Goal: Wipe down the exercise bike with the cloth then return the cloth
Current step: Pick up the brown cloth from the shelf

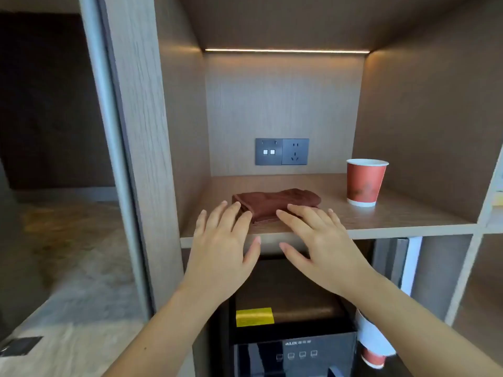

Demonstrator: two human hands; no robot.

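Note:
A folded brown cloth [275,202] lies on a wooden shelf [381,216] inside a lit cabinet niche. My left hand [224,240] hovers flat over the shelf's front edge, fingers spread, its fingertips at the cloth's left end. My right hand [318,240] is also flat and spread, with its fingertips at the cloth's front right side. Neither hand grips anything. The exercise bike is out of sight.
A red paper cup [366,182] stands on the shelf to the right of the cloth. A switch and socket plate [281,151] sits on the back wall. Below the shelf is a black appliance [294,352] with a yellow label, and another red cup [373,357] beside it.

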